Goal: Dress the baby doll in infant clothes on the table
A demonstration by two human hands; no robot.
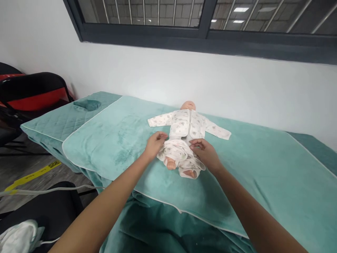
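A baby doll [187, 105] lies on its back on a teal towel [118, 140], head toward the wall. It wears a white printed top [188, 124] with both sleeves spread out, and matching trousers [179, 153] bunched around its legs. Bare feet stick out at the near end. My left hand [154, 143] grips the trousers' waistband at the doll's left side, fingers curled. On the other side of the waist my right hand [204, 151] pinches the same waistband.
The towel covers a teal quilted massage bed [60, 121] with a face hole [88, 104] at its left end, set against a white wall under a barred window. A black and red chair [31, 91] stands at the left. Black fabric and a white cable lie near the bottom left.
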